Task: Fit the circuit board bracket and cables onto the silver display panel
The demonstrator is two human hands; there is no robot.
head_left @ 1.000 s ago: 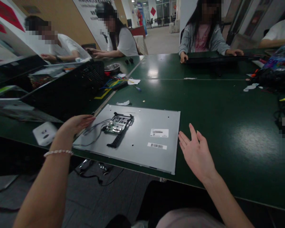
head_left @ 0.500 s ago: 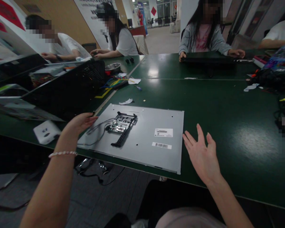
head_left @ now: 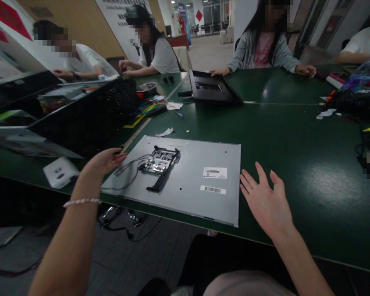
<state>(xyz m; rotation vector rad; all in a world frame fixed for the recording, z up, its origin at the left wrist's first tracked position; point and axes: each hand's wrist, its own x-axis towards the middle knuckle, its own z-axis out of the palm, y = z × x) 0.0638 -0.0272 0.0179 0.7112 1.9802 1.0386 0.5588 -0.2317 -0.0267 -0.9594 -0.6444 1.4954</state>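
Note:
A flat silver LCD panel [head_left: 191,201] lies back side up at the table's near edge, with two white labels on its right part. On its left part rests a circuit board in a black bracket [head_left: 163,164], with grey cables [head_left: 128,170] running left from it. My left hand [head_left: 103,163] hovers at the panel's left edge, fingers stretched out. Beside the right edge, my right hand [head_left: 267,195] is spread with the palm up, its fingertips close to the panel. Whether either hand touches the panel, I cannot tell. Neither hand holds anything.
Left stands a black computer case [head_left: 89,115], with a small white box [head_left: 61,172] in front. Wires [head_left: 148,107] and paper scraps lie beyond the panel on the green table [head_left: 283,131]. Across it, a person's hand [head_left: 220,72] touches a black monitor housing [head_left: 214,91]. More people sit behind.
The person opposite has swung the black housing leftwards and toward me; it now stands tilted on the table. The panel and my right hand appear slightly further right, while my left hand has barely moved.

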